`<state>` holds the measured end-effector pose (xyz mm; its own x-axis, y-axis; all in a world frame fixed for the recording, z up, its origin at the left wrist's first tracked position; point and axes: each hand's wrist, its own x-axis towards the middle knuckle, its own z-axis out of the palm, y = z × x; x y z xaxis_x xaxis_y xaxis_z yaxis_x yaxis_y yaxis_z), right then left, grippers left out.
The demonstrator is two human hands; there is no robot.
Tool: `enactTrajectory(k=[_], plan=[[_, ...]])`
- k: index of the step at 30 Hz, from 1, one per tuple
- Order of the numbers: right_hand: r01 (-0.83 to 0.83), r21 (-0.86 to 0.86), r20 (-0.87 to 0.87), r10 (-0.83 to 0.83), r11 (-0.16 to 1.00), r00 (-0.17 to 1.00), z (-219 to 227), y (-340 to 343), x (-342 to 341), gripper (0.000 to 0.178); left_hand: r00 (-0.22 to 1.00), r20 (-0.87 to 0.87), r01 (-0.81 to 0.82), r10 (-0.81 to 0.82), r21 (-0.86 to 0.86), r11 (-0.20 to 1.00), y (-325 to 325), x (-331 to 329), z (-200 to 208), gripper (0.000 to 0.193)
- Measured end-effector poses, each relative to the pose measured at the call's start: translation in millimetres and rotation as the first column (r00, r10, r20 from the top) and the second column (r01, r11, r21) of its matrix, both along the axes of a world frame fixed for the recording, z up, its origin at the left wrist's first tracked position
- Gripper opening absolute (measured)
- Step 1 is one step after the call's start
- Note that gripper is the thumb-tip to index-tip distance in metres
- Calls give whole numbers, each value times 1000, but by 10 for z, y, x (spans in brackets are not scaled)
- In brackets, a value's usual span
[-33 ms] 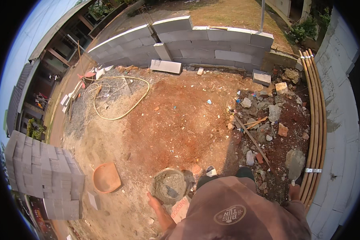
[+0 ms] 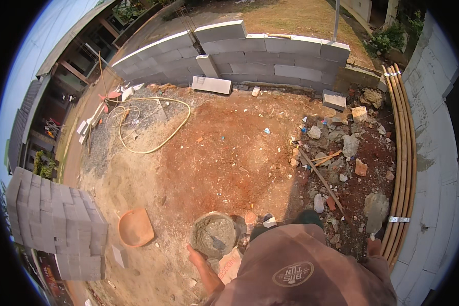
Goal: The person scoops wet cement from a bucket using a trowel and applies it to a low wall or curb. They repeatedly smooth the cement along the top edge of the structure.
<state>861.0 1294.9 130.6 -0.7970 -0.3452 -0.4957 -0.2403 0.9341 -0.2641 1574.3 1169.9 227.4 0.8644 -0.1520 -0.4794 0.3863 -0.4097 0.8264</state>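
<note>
Here, hand by hand and then outward:

Left hand: reaches in from the lower edge with the forearm bare; the fingers rest on the near rim of the bucket, whether gripping it or only touching I cannot tell.
Right hand: only a small part shows past the brown sleeve, close to the bundle of poles; released or clenched, I cannot tell.
Bucket: round, filled with wet grey mortar, standing on the dirt just in front of the person.
Pan: orange, shallow, lying on the sand just left of the bucket, apart from it.
Block stack: grey blocks piled in neat rows at the far left.
Ground: red-brown earth in the middle, paler sand toward the left.
Hose: yellow, looped over the gravel, well beyond the bucket.
Rubble: stones, broken brick and sticks strewn at the right.
Poles: a long strapped bundle, lying along the right wall.
Wall: low, of grey blocks, across the far side.
</note>
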Motion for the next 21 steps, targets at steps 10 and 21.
enactTrajectory(k=[10, 21], plan=[[35, -93, -70, -41, 995, 997, -827, -2030, -284, 47, 994, 105, 23, -4, -183, 983, -2608, -16, 448, 50], [96, -314, 59, -82, 945, 995, -858, -3744, 37, 45, 995, 63, 84, -74, -164, 983, -4991, -82, 171, 47]])
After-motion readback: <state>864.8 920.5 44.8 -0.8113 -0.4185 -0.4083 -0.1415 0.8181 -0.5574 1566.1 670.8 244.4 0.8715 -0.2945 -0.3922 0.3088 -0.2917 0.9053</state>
